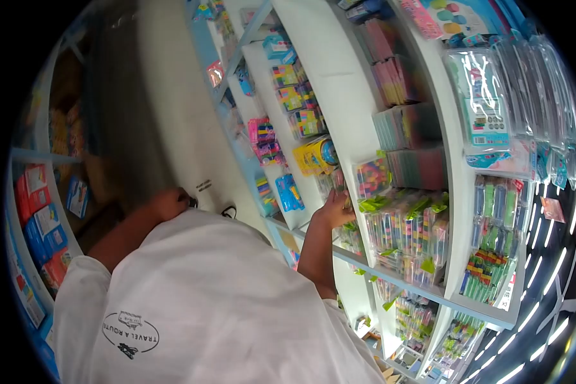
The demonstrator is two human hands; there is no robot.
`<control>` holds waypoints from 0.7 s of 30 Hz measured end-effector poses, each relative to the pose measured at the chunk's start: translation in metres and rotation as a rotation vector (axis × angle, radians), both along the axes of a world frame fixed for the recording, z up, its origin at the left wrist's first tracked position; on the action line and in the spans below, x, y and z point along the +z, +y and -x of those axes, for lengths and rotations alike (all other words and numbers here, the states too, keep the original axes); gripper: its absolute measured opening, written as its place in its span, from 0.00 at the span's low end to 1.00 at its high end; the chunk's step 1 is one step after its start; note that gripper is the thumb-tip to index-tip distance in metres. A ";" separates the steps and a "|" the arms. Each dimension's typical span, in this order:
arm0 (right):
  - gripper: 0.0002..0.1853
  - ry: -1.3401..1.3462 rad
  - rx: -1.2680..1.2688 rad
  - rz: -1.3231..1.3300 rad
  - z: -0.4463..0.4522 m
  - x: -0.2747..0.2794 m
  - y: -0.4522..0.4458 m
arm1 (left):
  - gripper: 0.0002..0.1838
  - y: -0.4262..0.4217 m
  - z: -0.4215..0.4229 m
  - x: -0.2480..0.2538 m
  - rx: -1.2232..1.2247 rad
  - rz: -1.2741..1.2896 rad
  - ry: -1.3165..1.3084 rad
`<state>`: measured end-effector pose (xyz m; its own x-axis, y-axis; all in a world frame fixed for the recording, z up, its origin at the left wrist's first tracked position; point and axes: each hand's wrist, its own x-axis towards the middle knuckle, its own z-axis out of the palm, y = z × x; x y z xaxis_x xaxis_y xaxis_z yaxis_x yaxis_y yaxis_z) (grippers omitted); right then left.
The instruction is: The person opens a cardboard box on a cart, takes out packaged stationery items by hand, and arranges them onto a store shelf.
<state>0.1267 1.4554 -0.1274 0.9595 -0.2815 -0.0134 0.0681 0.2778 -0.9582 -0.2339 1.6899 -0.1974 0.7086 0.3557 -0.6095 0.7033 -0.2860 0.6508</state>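
I see my right hand (336,210) beside glossy yellow packs (312,157), my left hand (171,203) by the wrinkled white shirt (217,294); I can't tell what either's fingers hold.

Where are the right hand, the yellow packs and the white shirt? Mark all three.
Right hand (334,210): head view, middle of the hand.
Yellow packs (310,158): head view, yellow surface of one.
White shirt (227,297): head view, plain cloth of the front.
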 end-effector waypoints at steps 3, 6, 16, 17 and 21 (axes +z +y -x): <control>0.34 0.063 -0.225 -0.133 -0.006 0.023 0.016 | 0.22 -0.001 0.002 -0.025 -0.031 -0.040 -0.072; 0.29 0.048 0.065 -0.050 -0.031 -0.012 -0.013 | 0.20 -0.001 -0.001 -0.027 0.016 0.026 -0.062; 0.25 -0.293 0.101 0.397 -0.022 -0.021 -0.007 | 0.22 0.014 -0.003 -0.034 -0.107 -0.065 0.003; 0.26 -0.259 0.142 0.388 -0.019 -0.014 -0.005 | 0.22 0.017 -0.004 -0.042 -0.135 -0.073 0.035; 0.30 -0.176 0.141 0.289 -0.021 -0.021 -0.003 | 0.21 0.012 -0.033 0.000 -0.203 -0.114 -0.011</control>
<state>0.1472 1.4528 -0.1488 0.9698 -0.1140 0.2157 0.2189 0.0157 -0.9756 -0.2005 1.7023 -0.1978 0.7790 0.2715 -0.5652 0.6170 -0.4925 0.6138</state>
